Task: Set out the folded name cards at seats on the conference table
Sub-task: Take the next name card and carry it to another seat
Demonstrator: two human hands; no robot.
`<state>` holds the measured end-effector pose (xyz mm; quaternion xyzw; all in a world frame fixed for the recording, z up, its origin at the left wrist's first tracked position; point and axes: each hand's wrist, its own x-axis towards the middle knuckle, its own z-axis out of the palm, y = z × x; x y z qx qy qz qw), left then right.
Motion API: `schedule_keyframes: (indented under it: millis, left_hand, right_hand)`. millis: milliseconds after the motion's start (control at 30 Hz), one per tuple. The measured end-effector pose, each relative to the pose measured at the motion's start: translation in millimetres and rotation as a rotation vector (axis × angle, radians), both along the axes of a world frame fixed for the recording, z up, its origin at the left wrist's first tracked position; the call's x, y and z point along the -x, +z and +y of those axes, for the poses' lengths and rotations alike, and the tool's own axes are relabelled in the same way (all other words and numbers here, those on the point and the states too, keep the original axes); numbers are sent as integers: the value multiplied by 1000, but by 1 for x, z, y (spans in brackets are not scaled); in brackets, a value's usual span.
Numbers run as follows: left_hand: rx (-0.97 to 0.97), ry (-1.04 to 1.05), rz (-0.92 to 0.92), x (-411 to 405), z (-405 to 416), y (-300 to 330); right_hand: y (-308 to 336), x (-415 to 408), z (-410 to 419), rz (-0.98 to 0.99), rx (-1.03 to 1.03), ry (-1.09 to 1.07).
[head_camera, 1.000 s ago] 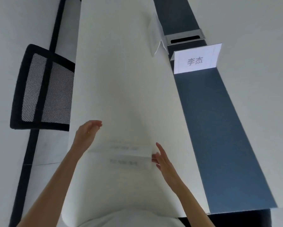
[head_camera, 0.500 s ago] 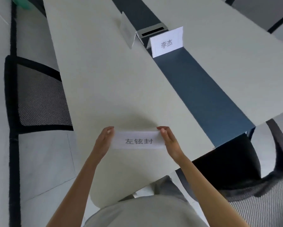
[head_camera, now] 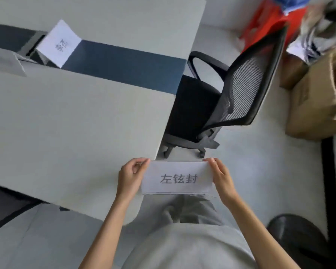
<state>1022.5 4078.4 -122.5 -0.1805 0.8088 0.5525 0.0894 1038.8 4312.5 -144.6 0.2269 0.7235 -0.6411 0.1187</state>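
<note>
I hold a white folded name card with dark printed characters by its two ends. My left hand pinches its left edge and my right hand pinches its right edge. The card hangs in the air just past the near corner of the pale conference table, over the floor and my legs. A second name card stands on the table's dark blue centre strip at the upper left. A third card stands at the far left, blurred.
A black mesh office chair stands at the table's end, to the right of the corner. Cardboard boxes and red and blue clutter fill the upper right. A dark round object sits on the floor at lower right.
The card was picked up from the table with both hands and carried off the table's near corner. My view has swung right, bringing the end chair and boxes into sight.
</note>
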Motion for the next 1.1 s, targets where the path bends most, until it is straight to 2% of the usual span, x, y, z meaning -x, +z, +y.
schedule_keyframes:
  millis: [267,400,567,767,900,1100]
  left_hand:
    - [-69,-505,-17,28,178,-5]
    - [-70,-673,-6,51,291,-15]
    - [-83,-595,30,78,419,-11]
    - [-122,-447,28,122,496,0]
    - [-153,-372,19,181,541,-10]
    - [-142,-396,52,311,615,-18]
  right_hand:
    - [-8,-76,144,-53,28,-556]
    - [-10,-87,231,-67,40,-703]
    - [11,-53,352,-41,-5,-696]
    - [29,32,466,32,-117,-527]
    - [23,105,517,59,-165,-435]
    - [4,218,579,11,-118,-475]
